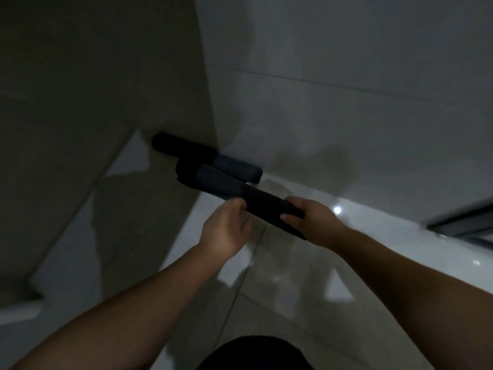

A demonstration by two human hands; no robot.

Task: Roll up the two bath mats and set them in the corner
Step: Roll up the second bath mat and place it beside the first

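Now left hand [229,228] and right hand [313,222] both clasp near end of second mat [226,184], rolled. First mat [184,148] lies in corner [212,116], 11 o'clock. Keep roll tight; lay parallel, snug against first.

1. From where I stand, no lettering, label, brand mark, number or sign can be read anywhere in this dim, blurred view.
2. The rolled bath mat [221,186] at centre frame shows only plain dark fabric. If it carries a tag, the tag is too dark to make out.
3. The second rolled mat [186,150], left of centre against the wall, is just as dark and shows nothing legible.
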